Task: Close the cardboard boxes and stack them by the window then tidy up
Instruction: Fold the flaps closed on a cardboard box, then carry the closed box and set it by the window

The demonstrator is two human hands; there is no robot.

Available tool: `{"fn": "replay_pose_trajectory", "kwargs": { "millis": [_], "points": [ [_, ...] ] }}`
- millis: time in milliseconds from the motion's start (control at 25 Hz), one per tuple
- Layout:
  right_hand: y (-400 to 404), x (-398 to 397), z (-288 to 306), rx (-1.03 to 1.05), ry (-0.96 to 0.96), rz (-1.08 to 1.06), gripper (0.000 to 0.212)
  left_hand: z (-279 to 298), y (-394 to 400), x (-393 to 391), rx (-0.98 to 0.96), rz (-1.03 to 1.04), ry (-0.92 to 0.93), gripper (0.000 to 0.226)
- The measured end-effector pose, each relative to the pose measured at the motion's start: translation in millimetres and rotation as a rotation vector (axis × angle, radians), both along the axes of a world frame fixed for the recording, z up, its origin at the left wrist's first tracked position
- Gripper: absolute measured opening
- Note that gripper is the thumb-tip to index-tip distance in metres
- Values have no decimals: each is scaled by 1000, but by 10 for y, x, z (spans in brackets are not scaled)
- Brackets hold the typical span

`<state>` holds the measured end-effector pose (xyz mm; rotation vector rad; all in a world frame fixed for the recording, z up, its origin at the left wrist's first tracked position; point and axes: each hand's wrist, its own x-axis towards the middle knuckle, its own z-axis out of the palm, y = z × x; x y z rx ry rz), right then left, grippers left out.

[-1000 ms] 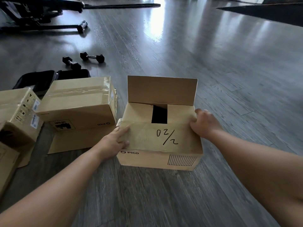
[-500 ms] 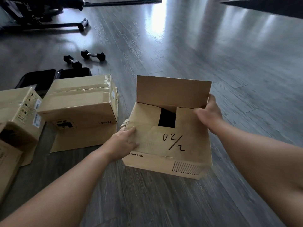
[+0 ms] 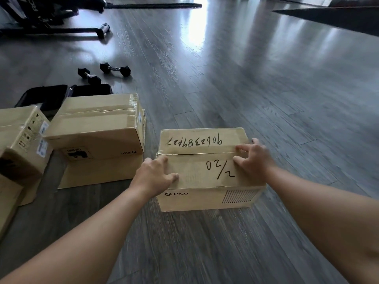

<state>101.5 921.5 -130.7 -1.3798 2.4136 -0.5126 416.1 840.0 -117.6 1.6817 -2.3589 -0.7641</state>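
Brown cardboard box marked "02/2" (image 3: 205,171), flaps down | your left hand (image 3: 152,177): fingers spread flat, pressing near flap | your right hand (image 3: 253,158): fingers loosely spread, pressing flap seam

Far flap (image 3: 203,141) of box (image 3: 207,198), upright a second ago, now folded flat, meeting near flap under both hands. Right hand (image 3: 255,158) moved from flap edge onto seam, fingers spread. Left hand (image 3: 154,174) slid further onto top.

Box (image 3: 205,173): matt brown cardboard, glossy tape strips. Floor (image 3: 266,89): grey wood-grain planks, sheen at 12 o'clock.
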Motion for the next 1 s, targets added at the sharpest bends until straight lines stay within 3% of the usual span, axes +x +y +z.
{"fn": "replay_pose_trajectory", "kwargs": {
  "millis": [160, 280, 480, 640, 840, 1000],
  "points": [
    [39, 27, -51, 111, 30, 18, 62, 1, -171, -17, 176, -11, 90, 94],
    [31, 96, -33, 104, -9, -10, 67, 23, -268, -41, 286, 13, 231, 93],
    [41, 199, 54, 95, 1, -6, 69, -23, -228, -56, 172, 36, 135, 91],
    [42, 383, 88, 37, -27, 0, 67, 69, -194, 0, 156, 99, 190, 85],
    [-206, 488, 384, -76, 21, 52, 62, 403, -385, 187, 101, 131, 205, 81],
    [-425, 682, 837, -125, 24, 75, 78, 873, -468, 391, 16, 121, 205, 87]
  ]
}}
